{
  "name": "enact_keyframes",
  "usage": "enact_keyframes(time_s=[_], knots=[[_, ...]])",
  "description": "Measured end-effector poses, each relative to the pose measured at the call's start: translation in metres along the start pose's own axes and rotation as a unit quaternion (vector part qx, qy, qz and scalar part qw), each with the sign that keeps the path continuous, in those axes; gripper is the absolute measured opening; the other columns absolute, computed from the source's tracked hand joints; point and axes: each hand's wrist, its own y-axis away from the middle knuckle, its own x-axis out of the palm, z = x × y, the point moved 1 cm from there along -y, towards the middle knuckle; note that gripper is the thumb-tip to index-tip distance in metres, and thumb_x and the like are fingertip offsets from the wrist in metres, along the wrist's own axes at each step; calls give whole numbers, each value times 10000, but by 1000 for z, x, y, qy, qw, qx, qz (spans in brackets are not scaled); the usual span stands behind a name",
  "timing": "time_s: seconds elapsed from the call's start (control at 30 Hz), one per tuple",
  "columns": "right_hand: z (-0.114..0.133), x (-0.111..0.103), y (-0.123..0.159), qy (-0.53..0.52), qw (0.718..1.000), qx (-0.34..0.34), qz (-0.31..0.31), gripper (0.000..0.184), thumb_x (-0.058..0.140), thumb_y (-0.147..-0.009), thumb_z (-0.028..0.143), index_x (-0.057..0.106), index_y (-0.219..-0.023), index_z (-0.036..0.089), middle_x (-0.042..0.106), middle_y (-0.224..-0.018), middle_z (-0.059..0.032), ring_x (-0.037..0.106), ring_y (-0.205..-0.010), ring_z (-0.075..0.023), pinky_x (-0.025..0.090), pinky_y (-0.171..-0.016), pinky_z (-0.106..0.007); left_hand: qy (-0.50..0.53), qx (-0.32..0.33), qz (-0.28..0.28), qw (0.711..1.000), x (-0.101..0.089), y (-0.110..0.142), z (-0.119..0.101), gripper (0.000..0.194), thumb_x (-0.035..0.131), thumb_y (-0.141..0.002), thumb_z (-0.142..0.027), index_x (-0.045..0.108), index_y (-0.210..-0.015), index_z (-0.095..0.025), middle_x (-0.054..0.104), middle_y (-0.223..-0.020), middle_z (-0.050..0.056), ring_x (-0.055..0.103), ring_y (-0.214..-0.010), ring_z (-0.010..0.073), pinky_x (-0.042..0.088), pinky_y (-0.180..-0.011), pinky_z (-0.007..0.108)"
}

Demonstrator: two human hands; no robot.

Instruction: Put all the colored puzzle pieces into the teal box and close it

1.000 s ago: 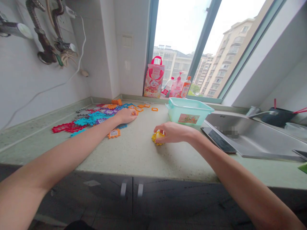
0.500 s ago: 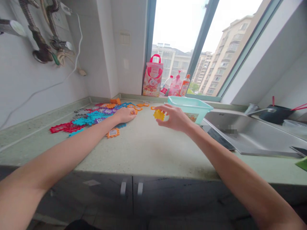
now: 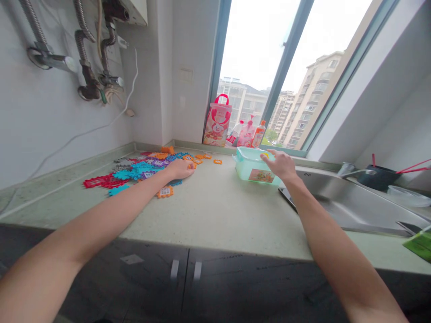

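Observation:
My right hand (image 3: 282, 164) is over the near rim of a mint-green plastic tub (image 3: 251, 168) on the counter. Its fingers are curled around a yellow toothed plastic piece (image 3: 266, 155), of which only a sliver shows. My left hand (image 3: 181, 168) rests closed at the right edge of a spread of flat colourful interlocking pieces (image 3: 141, 168): red, turquoise, purple and orange. An orange bit shows at its fingertips. One orange piece (image 3: 164, 192) lies beside my left forearm and another (image 3: 217, 161) lies apart toward the tub.
A steel sink (image 3: 350, 202) with a tap sits right of the tub. A pink gift bag (image 3: 217, 121) and bottles (image 3: 249, 132) stand on the window sill. Pipes and a cable hang on the left wall. Dark cabinet doors run under the counter edge.
My right hand lifted the yellow piece off the counter and carried it right and away, to above the tub. My left hand stayed at the pile. The view tilted up slightly.

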Motion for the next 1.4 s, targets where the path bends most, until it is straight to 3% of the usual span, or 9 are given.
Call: enact_keyframes(time_s=[0.3,0.5,0.63,0.73,0.83,1.0,1.1,1.2,1.4], knots=[[49,-1,18,-45,987,-148,-34,462,516,-1012,387,724,-1385,209,696,-1424,-157,596,-1344,-370,450,-1176,-546,8,1,-1,1000,1,0,1,375,571,-952,-494,778,-1193,-297,811,-1147,48,761,-1061,282,555,-872,321],[83,18,42,-86,949,-294,68,402,569,-997,291,732,-1362,252,652,-1513,-125,567,-1392,-330,419,-1209,-543,1,4,-4,1000,0,2,-1,366,568,-962,-486,776,-1189,-288,814,-1103,55,767,-1039,278,551,-867,319],[96,31,56,-116,919,-353,133,312,601,-981,269,769,-1244,289,646,-1527,-92,579,-1382,-307,414,-1224,-554,-11,39,-16,999,-8,3,-1,345,560,-976,-479,783,-1178,-308,817,-1045,42,768,-987,276,549,-856,329],[98,34,59,-133,909,-367,142,275,596,-987,272,784,-1187,284,645,-1526,-92,586,-1372,-295,419,-1231,-539,-38,-12,-74,996,-19,-1,18,352,554,-985,-482,767,-1196,-297,813,-1051,55,760,-1002,295,552,-885,358],[97,31,57,-146,912,-361,132,276,591,-992,271,790,-1182,281,649,-1522,-90,590,-1369,-289,434,-1227,-527,-79,-82,-110,987,-28,-5,53,421,567,-987,-516,738,-1273,-258,776,-1222,123,714,-1162,347,540,-991,419],[94,27,51,-148,913,-353,140,254,618,-968,244,816,-1115,303,655,-1521,-69,610,-1348,-296,461,-1213,-530,-95,-126,3,987,-22,-1,105,732,517,-939,-823,661,-1466,-336,573,-1553,205,528,-1434,462,423,-1151,620],[93,29,51,-146,911,-356,144,257,608,-978,234,824,-1104,293,667,-1503,-79,616,-1347,-292,476,-1202,-520,-63,-154,48,985,-13,0,117,893,475,-893,-916,590,-1556,-329,519,-1609,223,523,-1452,463,428,-1164,587],[93,32,54,-158,904,-373,138,262,593,-993,228,824,-1107,276,678,-1482,-92,622,-1347,-284,487,-1193,-499,-58,-161,44,984,-8,-3,121,1019,479,-861,-944,511,-1628,-273,534,-1595,250,577,-1405,458,468,-1141,525],[94,38,56,-187,897,-391,87,228,640,-966,185,825,-1062,280,731,-1394,-83,680,-1256,-282,538,-1146,-521,-73,-176,6,982,-9,-7,126,978,374,-967,-860,579,-1544,-98,639,-1469,290,636,-1341,430,503,-1106,468]])
